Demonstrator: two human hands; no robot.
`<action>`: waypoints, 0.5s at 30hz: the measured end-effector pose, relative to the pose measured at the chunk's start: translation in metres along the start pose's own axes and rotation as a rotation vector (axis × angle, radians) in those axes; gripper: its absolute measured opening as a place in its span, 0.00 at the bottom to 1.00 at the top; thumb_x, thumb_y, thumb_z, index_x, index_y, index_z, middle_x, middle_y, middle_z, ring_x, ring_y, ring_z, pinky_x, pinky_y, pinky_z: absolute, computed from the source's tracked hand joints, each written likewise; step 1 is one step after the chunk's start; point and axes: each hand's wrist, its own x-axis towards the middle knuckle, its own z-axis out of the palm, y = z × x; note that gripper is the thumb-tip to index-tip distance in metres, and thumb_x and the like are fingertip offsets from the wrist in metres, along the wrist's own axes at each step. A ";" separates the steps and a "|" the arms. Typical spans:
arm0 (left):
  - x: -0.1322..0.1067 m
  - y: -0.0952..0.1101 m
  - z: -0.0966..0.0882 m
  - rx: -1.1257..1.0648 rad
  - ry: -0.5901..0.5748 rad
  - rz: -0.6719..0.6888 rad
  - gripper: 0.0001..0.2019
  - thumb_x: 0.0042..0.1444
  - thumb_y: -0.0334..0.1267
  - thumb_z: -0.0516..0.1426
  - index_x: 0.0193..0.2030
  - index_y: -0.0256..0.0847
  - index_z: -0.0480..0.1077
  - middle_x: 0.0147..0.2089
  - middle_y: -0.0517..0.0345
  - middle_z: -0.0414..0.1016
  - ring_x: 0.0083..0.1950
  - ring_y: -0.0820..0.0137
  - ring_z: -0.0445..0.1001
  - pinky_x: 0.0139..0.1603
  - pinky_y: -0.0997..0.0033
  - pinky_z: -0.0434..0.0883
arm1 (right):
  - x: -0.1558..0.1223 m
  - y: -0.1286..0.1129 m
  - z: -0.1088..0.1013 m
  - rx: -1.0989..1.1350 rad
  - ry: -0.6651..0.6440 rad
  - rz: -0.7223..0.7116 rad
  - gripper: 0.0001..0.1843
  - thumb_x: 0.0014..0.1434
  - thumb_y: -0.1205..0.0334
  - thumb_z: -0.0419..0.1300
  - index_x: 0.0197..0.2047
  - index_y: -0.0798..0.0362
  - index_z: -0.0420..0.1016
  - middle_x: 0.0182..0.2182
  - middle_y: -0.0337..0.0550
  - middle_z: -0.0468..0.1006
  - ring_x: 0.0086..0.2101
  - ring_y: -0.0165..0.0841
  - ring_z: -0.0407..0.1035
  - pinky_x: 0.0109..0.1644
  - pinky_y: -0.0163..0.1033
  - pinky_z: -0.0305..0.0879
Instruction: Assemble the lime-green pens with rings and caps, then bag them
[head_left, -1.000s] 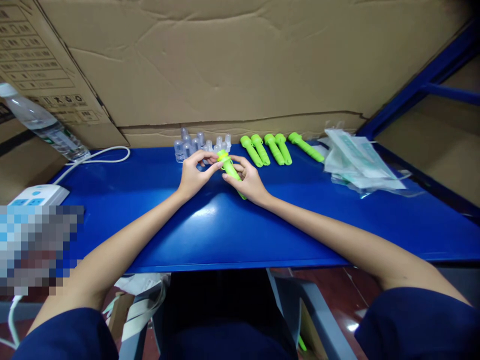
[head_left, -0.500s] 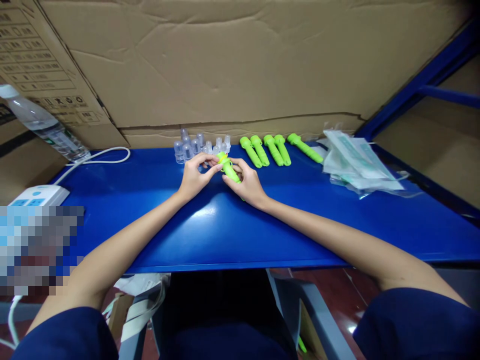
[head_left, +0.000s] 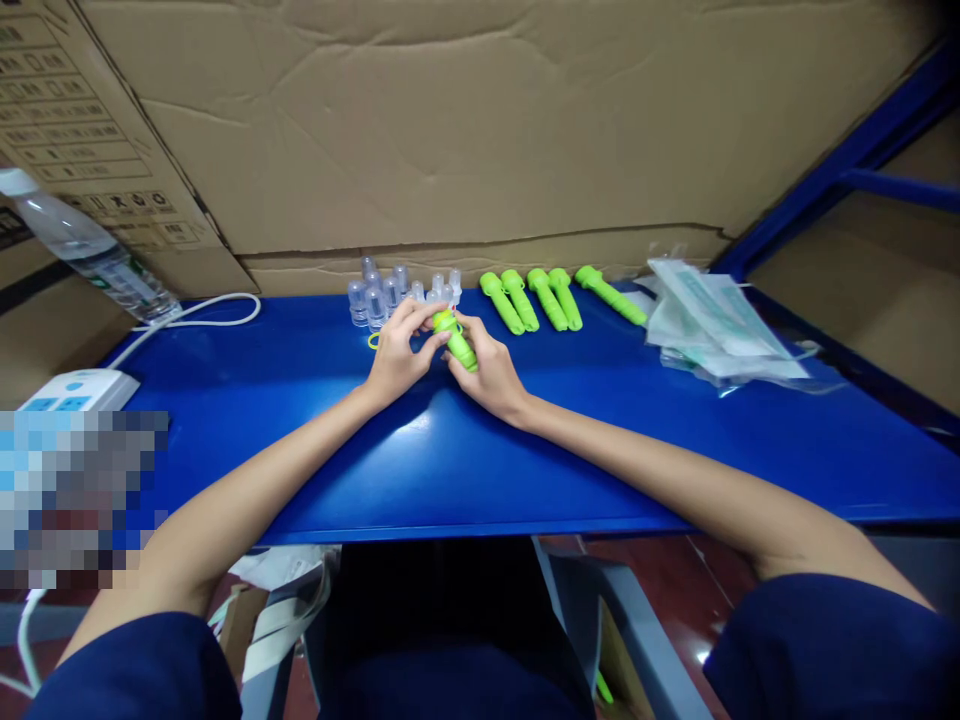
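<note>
My right hand (head_left: 487,372) is wrapped round a bright green plastic tube (head_left: 456,342), holding it tilted above the blue table (head_left: 300,440). My left hand (head_left: 397,352) pinches the tube's top end with thumb and fingertips. A small yellow-green ring (head_left: 373,341) lies on the table just left of my left hand. Several clear plastic caps (head_left: 379,292) stand in a cluster right behind my hands. Several more green tubes (head_left: 534,298) lie in a row to the right of the caps.
Clear sealed pouches (head_left: 712,320) are piled at the right. A water bottle (head_left: 82,250) leans at far left over a white cable (head_left: 195,315) and a white power strip (head_left: 75,390). Cardboard boxes (head_left: 480,130) wall the back; a blue rack post (head_left: 840,160) rises at right.
Both hands drew closer together round the green tube and turned it more upright. A small yellow-green ring now shows on the table left of my left hand.
</note>
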 end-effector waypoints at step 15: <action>0.002 0.001 -0.003 -0.067 0.063 -0.087 0.09 0.59 0.36 0.65 0.45 0.39 0.75 0.43 0.55 0.78 0.43 0.71 0.77 0.40 0.73 0.72 | 0.001 -0.004 -0.005 0.163 -0.022 0.099 0.25 0.70 0.54 0.52 0.67 0.51 0.60 0.55 0.55 0.73 0.53 0.43 0.72 0.55 0.52 0.73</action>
